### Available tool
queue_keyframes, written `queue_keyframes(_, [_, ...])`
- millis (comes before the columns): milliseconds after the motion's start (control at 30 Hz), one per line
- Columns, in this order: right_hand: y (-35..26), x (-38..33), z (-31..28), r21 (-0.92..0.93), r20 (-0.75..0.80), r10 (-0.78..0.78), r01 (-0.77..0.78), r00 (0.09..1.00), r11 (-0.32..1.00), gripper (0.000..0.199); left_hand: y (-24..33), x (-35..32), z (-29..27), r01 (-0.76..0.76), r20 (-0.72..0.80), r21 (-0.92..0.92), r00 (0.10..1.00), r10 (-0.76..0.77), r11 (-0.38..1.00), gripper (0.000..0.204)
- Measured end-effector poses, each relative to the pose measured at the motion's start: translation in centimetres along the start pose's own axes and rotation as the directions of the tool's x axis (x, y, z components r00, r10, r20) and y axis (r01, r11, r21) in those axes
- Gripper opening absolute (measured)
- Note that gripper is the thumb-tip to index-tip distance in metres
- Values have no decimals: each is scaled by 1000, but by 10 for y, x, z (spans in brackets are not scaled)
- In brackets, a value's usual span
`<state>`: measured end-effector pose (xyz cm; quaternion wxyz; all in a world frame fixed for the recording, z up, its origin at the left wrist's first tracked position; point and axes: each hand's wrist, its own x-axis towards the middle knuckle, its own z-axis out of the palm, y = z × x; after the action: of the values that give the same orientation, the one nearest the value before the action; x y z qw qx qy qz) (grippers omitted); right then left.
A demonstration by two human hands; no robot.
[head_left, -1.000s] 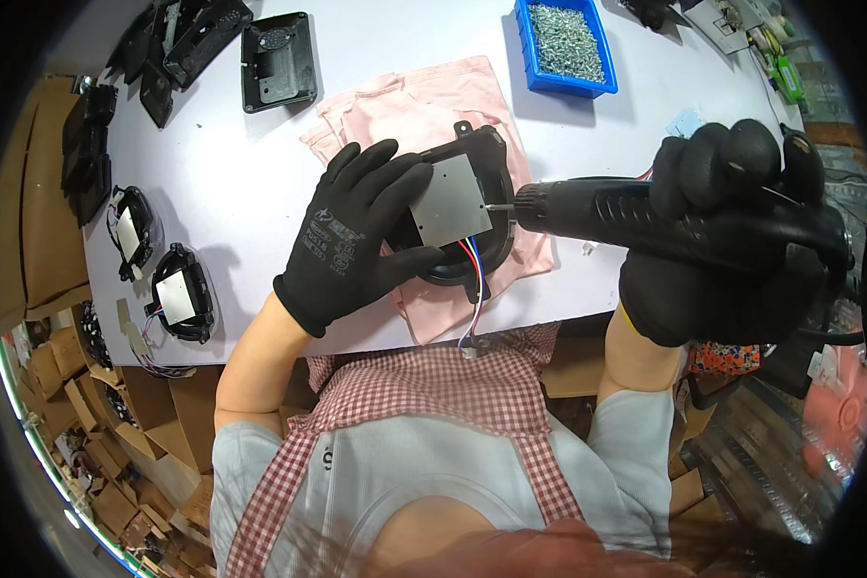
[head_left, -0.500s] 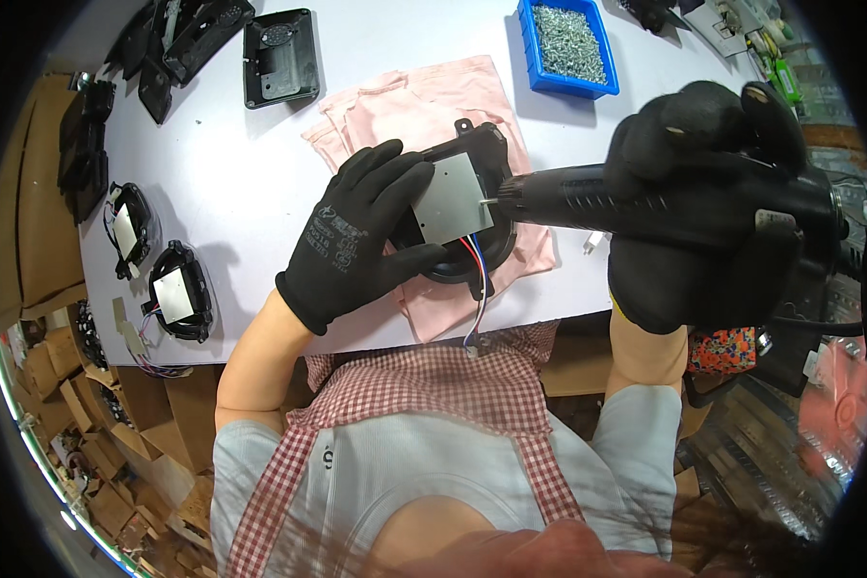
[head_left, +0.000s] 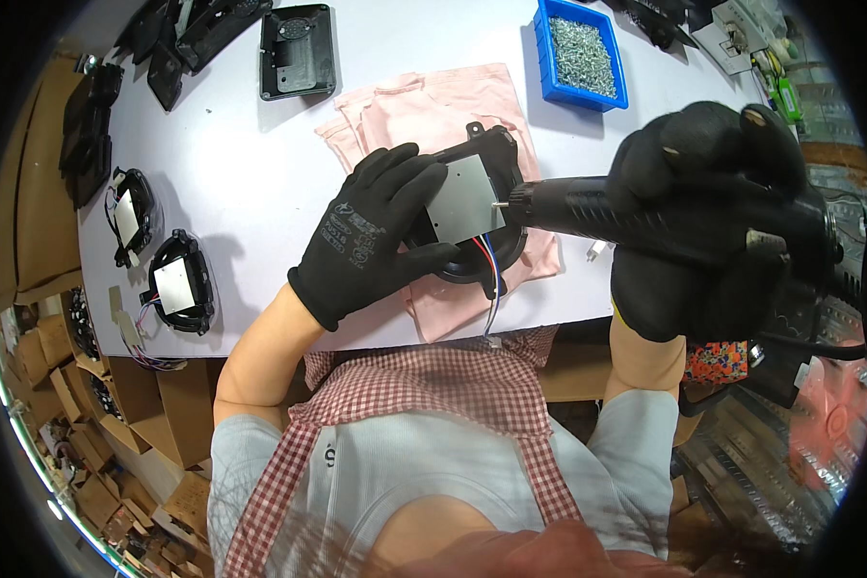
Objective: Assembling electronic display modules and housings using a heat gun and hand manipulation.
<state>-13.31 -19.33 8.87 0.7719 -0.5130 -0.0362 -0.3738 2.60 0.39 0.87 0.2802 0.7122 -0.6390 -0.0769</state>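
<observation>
A black plastic housing (head_left: 497, 146) lies on a folded pink cloth (head_left: 395, 104) at the middle of the table. A flat silver metal plate (head_left: 460, 200) covers part of it, and red, white and blue wires (head_left: 492, 262) hang from its near side. My left hand (head_left: 368, 226), in a black glove, holds the housing from the left, fingers across the plate and thumb along its near edge. My gloved right hand (head_left: 679, 284) is wrapped around a black electric screwdriver (head_left: 578, 207), held nearly level. Its bit points left at the plate's right edge; whether it touches a screw I cannot tell.
At the far right of the table stands a blue bin (head_left: 546, 69) full of screws. Two similar housings with plates, one of them this one (head_left: 175, 287), sit at the left. An open black case (head_left: 299, 53) and several black parts lie farther back. Cardboard boxes (head_left: 87, 438) fill the lower left.
The view has shifted slightly, so the table's things appear a little farther right. Both hands, the screwdriver and the housing keep nearly the same places relative to one another.
</observation>
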Motion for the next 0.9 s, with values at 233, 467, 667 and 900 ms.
queue_keyframes(233, [-6, 3, 34, -506, -106, -49, -12, 993, 862, 64, 2, 1, 1, -3, -34, 13, 999, 3, 1000, 69])
queue_keyframes(467, [8, 11, 19, -352, 142, -32, 81, 989, 933, 51, 1, 3, 5, -4, -22, -39, 1000, 3, 999, 70])
queue_keyframes(667, [16, 9, 16, -300, 151, 12, 34, 989, 953, 27, 3, 3, 5, -24, -40, -56, 999, 22, 998, 67])
queue_keyframes(900, [11, 57, 57, -593, 571, -414, 705, 709, 390, 47, 0, -1, 7, 106, 15, -115, 994, -105, 988, 61])
